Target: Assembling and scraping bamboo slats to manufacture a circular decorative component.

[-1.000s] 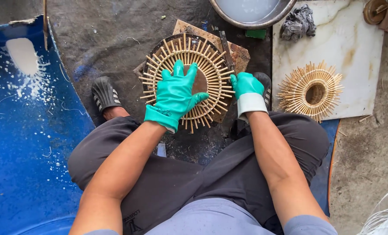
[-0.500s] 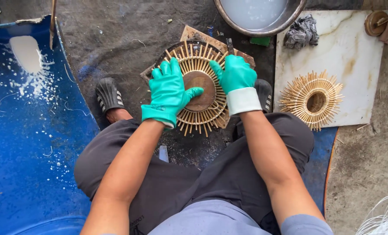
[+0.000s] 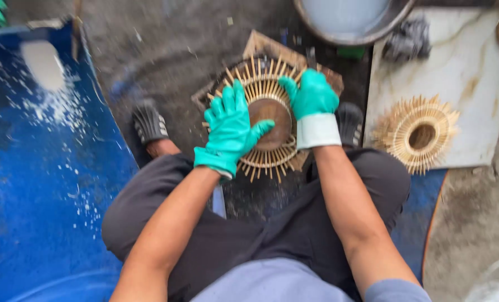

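With the left hand (image 3: 231, 130) spread flat and the right hand (image 3: 311, 96) cupped on the sunburst frame (image 3: 265, 120), pressing unevenly could snap its thin sticks.

The round sunburst frame (image 3: 266, 120) under my hands is made of thin pale bamboo sticks fanning out like rays between woven rings, with a brown disc at its centre. It lies flat on a brown board on the dark ground, just ahead of my knees. My left grip (image 3: 231, 130), in a green glove, lies spread over its left half, thumb reaching onto the brown centre. My right grip (image 3: 311, 98), also gloved green, presses on its upper right rim.
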